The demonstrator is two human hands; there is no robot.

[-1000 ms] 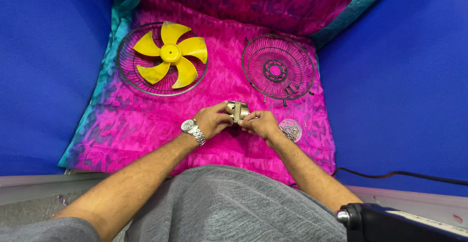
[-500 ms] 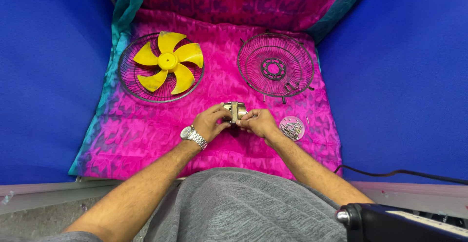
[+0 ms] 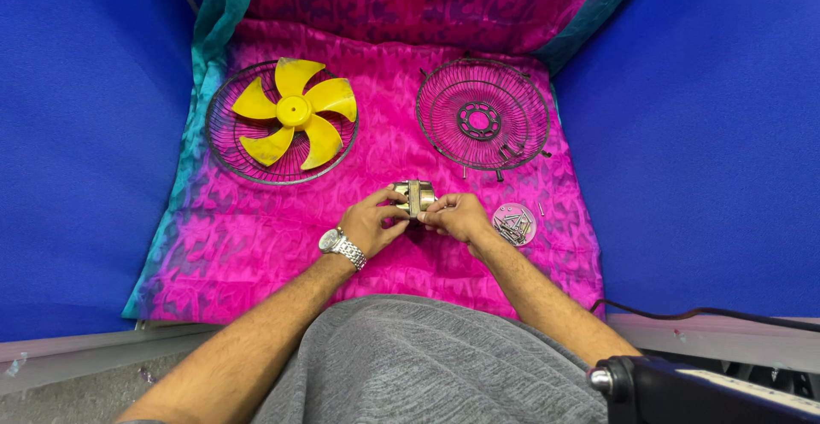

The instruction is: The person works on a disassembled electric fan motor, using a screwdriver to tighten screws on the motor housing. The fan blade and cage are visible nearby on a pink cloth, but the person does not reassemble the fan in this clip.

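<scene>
At centre of the pink cloth (image 3: pixel 256 245), left hand (image 3: pixel 369 222) and right hand (image 3: pixel 461 216) both pinch the small metal motor (image 3: pixel 415 198) clear of it; slack fingers could drop it onto the screw dish (image 3: pixel 514 224) at 3 o'clock, scattering screws.

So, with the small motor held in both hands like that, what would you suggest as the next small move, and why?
Probably free the right hand and reach to the small dish of screws just beside it, while the left hand keeps the motor. Both hands now grip the motor above the pink cloth, and the screws lie closest to the right hand.
</scene>
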